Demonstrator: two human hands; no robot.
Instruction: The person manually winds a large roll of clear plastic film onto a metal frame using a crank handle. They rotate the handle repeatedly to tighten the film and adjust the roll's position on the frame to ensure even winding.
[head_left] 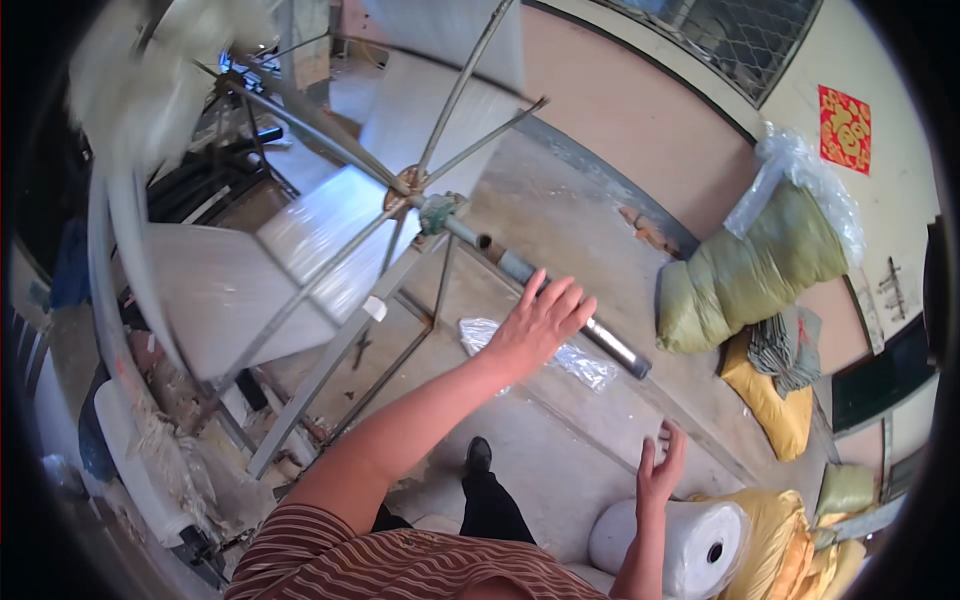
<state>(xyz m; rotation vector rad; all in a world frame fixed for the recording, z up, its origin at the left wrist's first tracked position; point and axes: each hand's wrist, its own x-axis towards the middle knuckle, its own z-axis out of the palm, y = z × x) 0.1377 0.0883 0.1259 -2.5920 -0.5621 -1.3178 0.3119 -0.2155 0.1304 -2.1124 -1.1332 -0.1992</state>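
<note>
A reel of metal rods [405, 190] stands at the upper left, with translucent plastic sheeting [215, 285] stretched around its frame. From its rusty hub a metal pipe [615, 345] runs toward the lower right, ending in a shiny tip. My left hand [535, 325] lies across this pipe, fingers bent over it; the thumb is hidden. My right hand [662, 465] hangs lower right, apart from the pipe, with its fingers loosely curled and spread, holding nothing. Below it, partly behind my forearm, is a white plastic-wrapped roll [620, 535] with a dark core hole.
A grey steel support [345, 350] slopes down beneath the hub. Clear plastic film [585, 368] lies on the floor under the pipe. Against the right wall lean a green sack [755, 270] and a yellow sack [770, 405]. More yellow sacks [785, 540] sit beside the roll.
</note>
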